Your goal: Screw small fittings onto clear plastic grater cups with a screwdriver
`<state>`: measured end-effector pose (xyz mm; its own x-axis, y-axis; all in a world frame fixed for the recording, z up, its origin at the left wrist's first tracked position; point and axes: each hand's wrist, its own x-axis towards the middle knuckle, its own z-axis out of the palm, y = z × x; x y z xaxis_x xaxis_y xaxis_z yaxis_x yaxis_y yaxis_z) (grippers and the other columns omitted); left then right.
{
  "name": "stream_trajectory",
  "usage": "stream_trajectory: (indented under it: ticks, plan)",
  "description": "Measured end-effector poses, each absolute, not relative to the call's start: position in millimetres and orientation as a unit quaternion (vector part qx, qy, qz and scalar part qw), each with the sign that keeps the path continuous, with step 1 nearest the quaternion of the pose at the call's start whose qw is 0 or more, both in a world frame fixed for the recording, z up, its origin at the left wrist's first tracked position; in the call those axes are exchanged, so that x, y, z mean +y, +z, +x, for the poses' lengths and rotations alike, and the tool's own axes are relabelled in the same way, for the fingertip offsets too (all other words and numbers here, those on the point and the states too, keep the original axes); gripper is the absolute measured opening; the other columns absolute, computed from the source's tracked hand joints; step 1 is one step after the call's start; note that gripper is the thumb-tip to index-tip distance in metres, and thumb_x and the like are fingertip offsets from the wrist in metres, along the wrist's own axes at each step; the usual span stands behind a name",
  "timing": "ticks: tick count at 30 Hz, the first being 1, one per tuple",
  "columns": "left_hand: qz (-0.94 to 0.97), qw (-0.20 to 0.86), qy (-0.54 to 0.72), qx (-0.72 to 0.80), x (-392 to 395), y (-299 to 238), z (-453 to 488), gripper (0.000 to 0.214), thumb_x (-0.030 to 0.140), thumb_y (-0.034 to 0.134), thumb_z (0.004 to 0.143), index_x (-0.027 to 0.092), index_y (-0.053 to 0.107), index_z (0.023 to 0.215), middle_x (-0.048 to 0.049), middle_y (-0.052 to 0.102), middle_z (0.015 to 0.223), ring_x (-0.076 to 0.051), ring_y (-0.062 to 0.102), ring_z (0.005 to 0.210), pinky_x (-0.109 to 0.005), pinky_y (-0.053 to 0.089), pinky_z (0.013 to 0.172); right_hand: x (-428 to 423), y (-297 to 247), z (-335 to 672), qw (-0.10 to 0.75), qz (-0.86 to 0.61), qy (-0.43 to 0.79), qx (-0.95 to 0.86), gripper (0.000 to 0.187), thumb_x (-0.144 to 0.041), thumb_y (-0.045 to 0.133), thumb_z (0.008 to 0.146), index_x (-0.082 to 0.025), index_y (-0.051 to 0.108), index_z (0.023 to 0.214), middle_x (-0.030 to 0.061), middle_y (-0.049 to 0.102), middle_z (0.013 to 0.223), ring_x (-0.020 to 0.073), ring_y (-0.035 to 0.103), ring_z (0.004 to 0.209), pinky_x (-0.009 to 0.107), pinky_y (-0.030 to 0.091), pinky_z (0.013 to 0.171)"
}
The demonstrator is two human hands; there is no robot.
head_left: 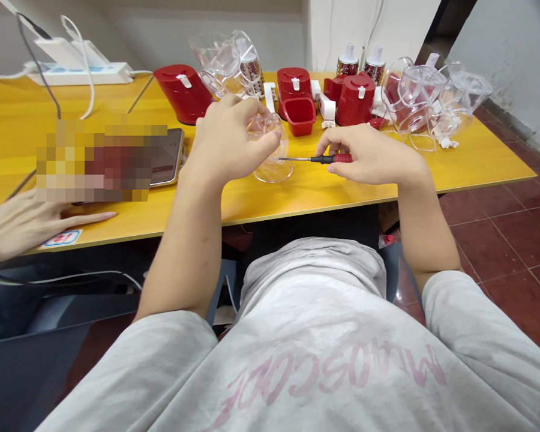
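Note:
My left hand is closed around a clear plastic part with round rims, which rests on the yellow table. In my right hand is a screwdriver with a red and black handle. Its thin metal shaft points left, and the tip meets or nearly meets the clear part; I cannot tell whether it touches. Just beyond my hands stands a small red open cup, in front of a red housing.
Behind stand another red housing, clear plastic parts and metal grater drums. More clear parts lie at the right. A co-worker's hand rests at the left by a phone. A power strip lies behind.

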<state>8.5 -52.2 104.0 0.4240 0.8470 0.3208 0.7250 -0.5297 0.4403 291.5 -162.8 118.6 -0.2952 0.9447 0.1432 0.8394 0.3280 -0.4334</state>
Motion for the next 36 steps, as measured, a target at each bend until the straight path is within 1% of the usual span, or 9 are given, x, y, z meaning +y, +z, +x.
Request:
stream_trajectory:
  ticks: [4, 10, 14, 17, 21, 24, 28, 32, 36]
  plan:
    - [0.837, 0.122, 0.240, 0.476, -52.3, 104.1, 8.3, 0.097, 0.091, 0.053, 0.086, 0.042, 0.087, 0.163, -0.0110, 0.080, 0.177, -0.054, 0.058, 0.184, -0.078, 0.044, 0.142, -163.4, 118.3, 292.9, 0.183, -0.561, 0.123, -0.798, 0.040, -0.013, 0.094, 0.101, -0.030, 0.089, 0.136, 0.0051, 0.091, 0.126, 0.0312, 0.083, 0.108, 0.044, 0.064, 0.101]
    - [0.840, 0.100, 0.237, 0.478, -51.7, 102.6, 8.8, 0.101, 0.094, 0.053, 0.091, 0.034, 0.087, 0.165, -0.0158, 0.077, 0.175, -0.054, 0.063, 0.177, -0.072, 0.047, 0.142, -157.4, 112.5, 297.5, 0.179, -0.560, 0.132, -0.798, 0.027, -0.034, 0.089, 0.113, -0.030, 0.093, 0.140, 0.0070, 0.094, 0.122, 0.0330, 0.083, 0.110, 0.046, 0.066, 0.100]
    - [0.838, 0.123, 0.247, 0.471, -49.1, 101.8, 7.5, 0.095, 0.092, 0.054, 0.086, 0.041, 0.089, 0.159, -0.0113, 0.079, 0.176, -0.054, 0.057, 0.185, -0.078, 0.045, 0.141, -157.5, 113.7, 298.1, 0.166, -0.561, 0.134, -0.800, 0.025, -0.028, 0.088, 0.112, -0.028, 0.093, 0.136, 0.0052, 0.091, 0.112, 0.0306, 0.082, 0.106, 0.043, 0.063, 0.097]
    - [0.840, 0.115, 0.254, 0.465, -48.2, 101.3, 6.7, 0.093, 0.088, 0.053, 0.086, 0.041, 0.089, 0.158, -0.0097, 0.084, 0.172, -0.052, 0.062, 0.181, -0.077, 0.047, 0.139, -160.7, 117.4, 295.8, 0.172, -0.564, 0.139, -0.796, 0.028, -0.020, 0.092, 0.104, -0.029, 0.091, 0.131, 0.0032, 0.090, 0.110, 0.0301, 0.082, 0.103, 0.042, 0.063, 0.097]
    - [0.841, 0.090, 0.251, 0.471, -49.8, 100.5, 7.8, 0.090, 0.084, 0.054, 0.089, 0.037, 0.089, 0.158, -0.0135, 0.084, 0.169, -0.050, 0.069, 0.173, -0.072, 0.052, 0.137, -163.0, 119.8, 292.8, 0.171, -0.564, 0.134, -0.796, 0.037, -0.010, 0.094, 0.096, -0.030, 0.087, 0.126, 0.0030, 0.090, 0.118, 0.0307, 0.082, 0.106, 0.043, 0.063, 0.099]
    - [0.840, 0.080, 0.255, 0.473, -50.7, 100.4, 8.2, 0.090, 0.083, 0.056, 0.090, 0.034, 0.090, 0.157, -0.0165, 0.082, 0.168, -0.051, 0.071, 0.169, -0.071, 0.053, 0.137, -162.3, 118.6, 292.9, 0.181, -0.561, 0.129, -0.798, 0.036, -0.013, 0.098, 0.097, -0.031, 0.087, 0.127, 0.0039, 0.091, 0.126, 0.0317, 0.083, 0.109, 0.044, 0.064, 0.102]
    - [0.839, 0.124, 0.259, 0.461, -48.1, 100.1, 6.1, 0.090, 0.088, 0.058, 0.086, 0.044, 0.089, 0.158, -0.0072, 0.084, 0.174, -0.054, 0.060, 0.182, -0.076, 0.044, 0.141, -160.1, 115.6, 294.2, 0.188, -0.561, 0.134, -0.795, 0.028, -0.026, 0.098, 0.105, -0.031, 0.089, 0.131, 0.0045, 0.092, 0.123, 0.0318, 0.083, 0.109, 0.045, 0.064, 0.102]
    - [0.836, 0.161, 0.267, 0.452, -45.8, 99.6, 4.8, 0.100, 0.093, 0.057, 0.080, 0.044, 0.090, 0.162, -0.0027, 0.081, 0.181, -0.056, 0.040, 0.195, -0.080, 0.032, 0.149, -158.8, 114.5, 295.7, 0.185, -0.566, 0.142, -0.791, 0.019, -0.034, 0.090, 0.113, -0.030, 0.092, 0.132, 0.0046, 0.091, 0.111, 0.0312, 0.081, 0.103, 0.044, 0.062, 0.098]
    - [0.834, 0.150, 0.263, 0.461, -47.7, 100.1, 5.6, 0.095, 0.089, 0.060, 0.083, 0.045, 0.090, 0.162, -0.0033, 0.079, 0.183, -0.055, 0.052, 0.188, -0.078, 0.036, 0.146, -160.5, 116.4, 297.0, 0.178, -0.565, 0.147, -0.792, 0.023, -0.033, 0.092, 0.108, -0.032, 0.091, 0.132, 0.0025, 0.089, 0.106, 0.0312, 0.080, 0.102, 0.043, 0.061, 0.095]
